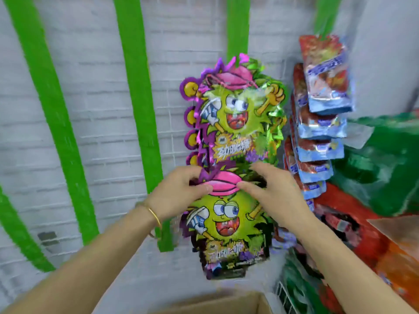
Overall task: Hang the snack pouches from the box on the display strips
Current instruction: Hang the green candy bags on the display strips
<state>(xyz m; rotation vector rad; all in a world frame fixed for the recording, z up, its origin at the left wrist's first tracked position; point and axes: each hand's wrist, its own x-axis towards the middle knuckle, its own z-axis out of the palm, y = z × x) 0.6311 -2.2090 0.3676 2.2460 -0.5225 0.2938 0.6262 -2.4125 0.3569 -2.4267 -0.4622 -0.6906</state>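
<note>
left hand [181, 189] pinches the top-left edge of the pouch [226, 225], thumb on the front of the pink cap print; right hand [269, 189] grips the top-right edge the same way, thumb in front, fingers reaching over the top; the two-hand hold at the header looks deliberate: keeps the hang-hole area flat and steady so it can be fed onto a clip; hole and clip are hidden behind the fingers, can't confirm engagement; rest of the pouch dangles free below both hands; just above the hands, hung pouches [233, 114] of the same print are stacked down the display strip [238, 26], so this one likely goes in the next slot under them; right of the right hand, red-and-blue pouches [324, 91] fill another strip; left of the left hand, bare strips [133, 87] hang against the white wall [90, 75], so capacity remains; box [226, 301] sits below the forearms, close for the next pick, contents not visible; bracelet [154, 215] on the left wrist, no interference
</note>
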